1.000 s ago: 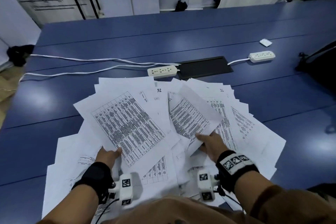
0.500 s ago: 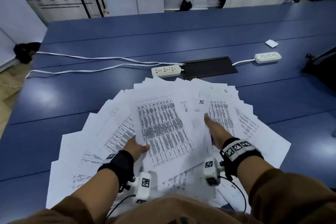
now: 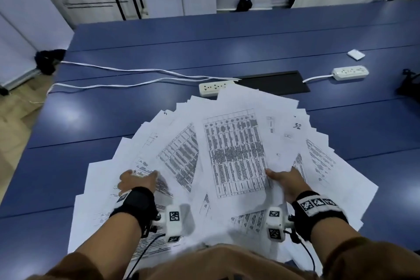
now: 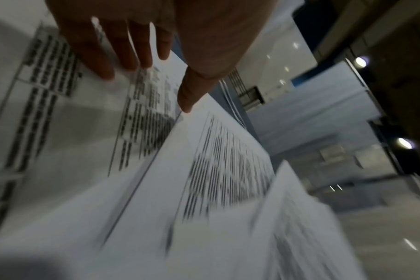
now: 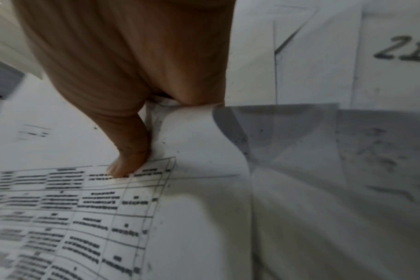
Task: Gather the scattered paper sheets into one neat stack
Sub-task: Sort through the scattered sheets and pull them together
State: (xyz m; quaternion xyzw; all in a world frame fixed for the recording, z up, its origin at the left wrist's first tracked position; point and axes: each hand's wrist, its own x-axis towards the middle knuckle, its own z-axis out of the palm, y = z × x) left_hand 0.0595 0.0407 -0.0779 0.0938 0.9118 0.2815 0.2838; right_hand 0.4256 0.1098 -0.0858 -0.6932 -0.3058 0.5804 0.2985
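Several white printed sheets (image 3: pixel 236 150) lie fanned over the near part of the blue table (image 3: pixel 204 36). My left hand (image 3: pixel 136 180) lies flat on the left sheets, fingers spread and straight (image 4: pixel 132 56), thumb beside the edge of a tilted sheet (image 4: pixel 216 151). My right hand (image 3: pixel 288 180) pinches the lower right edge of the top sheet with the printed table. In the right wrist view the thumb (image 5: pixel 130 163) presses on top and the paper edge (image 5: pixel 192 121) curls over the fingers hidden below.
A white power strip (image 3: pixel 216 87) lies just beyond the fan, its cords running left. A black cable hatch (image 3: pixel 275 82), a second power strip (image 3: pixel 350 73) and a small white pad (image 3: pixel 355 54) lie farther right. A dark bag (image 3: pixel 409 86) is at the right edge.
The top printed sheet swung from the left toward the centre-right of the fan. My left hand let it go and moved left onto the lower sheets. My right hand took its right edge.
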